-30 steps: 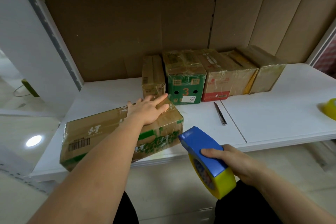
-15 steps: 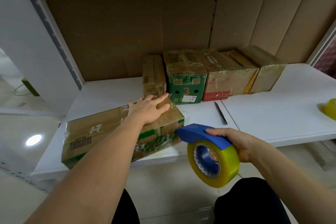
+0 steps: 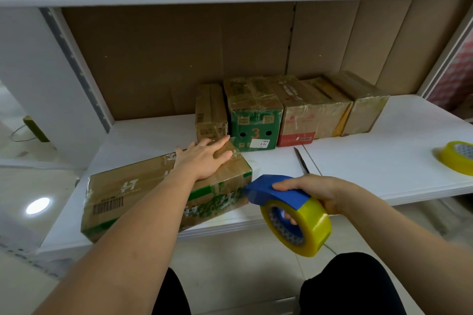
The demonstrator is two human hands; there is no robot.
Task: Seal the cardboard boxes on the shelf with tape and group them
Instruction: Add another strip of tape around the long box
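Blue-handled dispenser of yellowish tape, gripped by right hand, brought against right end of long brown-and-green cardboard box at white shelf front, pinned under flat left hand to resist taping pull.

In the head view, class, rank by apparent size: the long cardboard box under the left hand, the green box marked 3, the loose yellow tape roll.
1. Long cardboard box, though nearest.
2. Green box marked 3.
3. Loose yellow tape roll, partly cropped.
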